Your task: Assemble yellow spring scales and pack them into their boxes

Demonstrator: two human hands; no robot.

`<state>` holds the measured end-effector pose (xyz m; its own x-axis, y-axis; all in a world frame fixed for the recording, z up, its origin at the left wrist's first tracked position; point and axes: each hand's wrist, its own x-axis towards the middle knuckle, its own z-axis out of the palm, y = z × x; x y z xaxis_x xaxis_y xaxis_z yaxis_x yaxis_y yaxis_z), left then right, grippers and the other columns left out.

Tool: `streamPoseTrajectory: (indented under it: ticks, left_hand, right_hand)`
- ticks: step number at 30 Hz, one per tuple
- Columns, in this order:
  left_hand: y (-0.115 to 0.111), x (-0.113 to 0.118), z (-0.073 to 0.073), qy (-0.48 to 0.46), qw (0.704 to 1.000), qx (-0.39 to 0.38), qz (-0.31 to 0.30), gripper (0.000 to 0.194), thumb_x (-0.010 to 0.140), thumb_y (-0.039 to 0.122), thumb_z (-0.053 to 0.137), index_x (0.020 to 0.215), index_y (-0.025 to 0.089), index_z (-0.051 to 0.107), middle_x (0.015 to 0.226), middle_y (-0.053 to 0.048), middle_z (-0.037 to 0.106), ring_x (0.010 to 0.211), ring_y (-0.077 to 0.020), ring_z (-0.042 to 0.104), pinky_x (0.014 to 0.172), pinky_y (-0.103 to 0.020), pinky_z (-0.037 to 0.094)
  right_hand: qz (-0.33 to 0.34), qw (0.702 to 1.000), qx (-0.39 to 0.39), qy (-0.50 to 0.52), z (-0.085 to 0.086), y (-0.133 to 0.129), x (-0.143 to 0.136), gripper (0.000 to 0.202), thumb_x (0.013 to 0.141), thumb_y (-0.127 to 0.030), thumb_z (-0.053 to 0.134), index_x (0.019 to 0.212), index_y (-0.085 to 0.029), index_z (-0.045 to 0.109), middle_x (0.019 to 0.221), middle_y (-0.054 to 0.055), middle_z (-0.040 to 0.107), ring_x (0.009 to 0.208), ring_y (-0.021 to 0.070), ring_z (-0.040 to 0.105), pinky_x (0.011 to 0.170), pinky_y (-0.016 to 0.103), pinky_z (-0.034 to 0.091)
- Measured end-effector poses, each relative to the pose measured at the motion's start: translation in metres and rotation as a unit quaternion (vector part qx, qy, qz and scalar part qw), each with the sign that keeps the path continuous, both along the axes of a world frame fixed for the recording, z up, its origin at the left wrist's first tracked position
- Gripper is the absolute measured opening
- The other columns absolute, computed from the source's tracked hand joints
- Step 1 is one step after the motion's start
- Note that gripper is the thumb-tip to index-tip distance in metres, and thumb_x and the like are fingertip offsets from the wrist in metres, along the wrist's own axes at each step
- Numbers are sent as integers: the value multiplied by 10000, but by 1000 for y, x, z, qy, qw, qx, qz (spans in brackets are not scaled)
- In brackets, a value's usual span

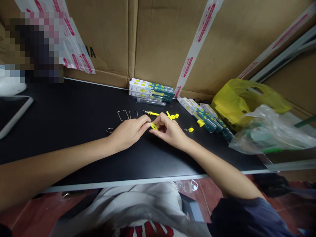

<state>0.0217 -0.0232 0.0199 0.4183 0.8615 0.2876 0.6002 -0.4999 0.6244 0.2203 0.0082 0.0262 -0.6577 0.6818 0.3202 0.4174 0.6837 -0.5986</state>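
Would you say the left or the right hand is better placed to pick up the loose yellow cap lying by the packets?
Probably the right hand: the yellow cap lies just beyond its wrist side, while the left hand sits across the small yellow piece both pinch.

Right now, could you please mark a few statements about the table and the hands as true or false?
1. Both hands pinch one small yellow part between them. True: left hand and right hand meet on it.
2. The yellow bag lies at the left end of the table. False: it lies at the right end, behind a clear bag.
3. Bent wire clips lie just beyond the left hand. True.
4. The stacked packs stand at the near table edge. False: they lie at the far edge, against the cardboard.
5. A loose yellow cap lies right of the right hand. True.
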Motion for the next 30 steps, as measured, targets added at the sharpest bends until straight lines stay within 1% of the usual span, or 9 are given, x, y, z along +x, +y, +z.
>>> streamPoseTrajectory:
  ticks: [4,8,12,15,18,23,26,30]
  left_hand:
    - [-1,0,2,7,1000,-6,-3,233,963,338,309,886,197,478,642,26,511,567,-141,528,580,-241,340]
    - [0,0,0,33,999,-4,-13,246,975,347,281,917,201,471,677,14,534,594,-152,549,594,-249,349]
    - [0,-1,-4,81,997,13,-18,253,981,355,264,949,203,464,726,-10,576,637,-179,593,608,-265,364]
    - [0,-1,-5,103,994,14,-20,258,985,364,251,948,210,454,730,-16,591,658,-196,613,606,-272,366]
    - [0,-1,-5,123,992,14,-17,251,984,366,247,932,216,442,718,-18,597,662,-210,621,595,-277,358]
    - [0,0,-2,151,988,11,-15,241,979,357,245,899,218,425,693,-22,588,643,-219,614,583,-285,346]
    - [0,0,0,157,987,2,-25,245,978,362,237,890,220,417,678,-17,565,639,-218,602,589,-290,352]
    - [-2,0,3,142,989,-17,-27,257,974,374,233,864,220,406,674,-9,532,630,-210,575,603,-298,363]
  right_hand:
    - [-23,997,60,-38,5,1,2,230,850,-304,642,787,-206,444,682,-52,486,567,83,433,528,212,299]
    - [-33,989,120,-77,7,3,4,283,855,-324,647,734,-203,422,678,-45,500,578,88,436,545,214,281]
    - [-25,973,189,-127,8,4,6,301,887,-324,603,693,-202,407,674,-24,507,608,108,447,569,227,283]
    - [-22,959,238,-151,9,4,7,278,915,-323,564,705,-201,430,676,-10,522,624,122,457,568,236,284]
    - [-23,938,299,-176,10,5,8,260,947,-331,507,728,-199,459,688,11,545,648,142,461,569,252,286]
    - [-19,890,404,-210,13,6,8,273,979,-311,428,742,-193,494,673,29,548,666,171,436,591,285,294]
    - [-27,866,449,-220,14,5,8,291,988,-281,399,731,-193,503,668,29,546,665,174,421,606,297,294]
    - [-35,842,493,-215,16,4,7,295,986,-237,398,715,-191,505,649,21,529,656,171,408,607,303,280]
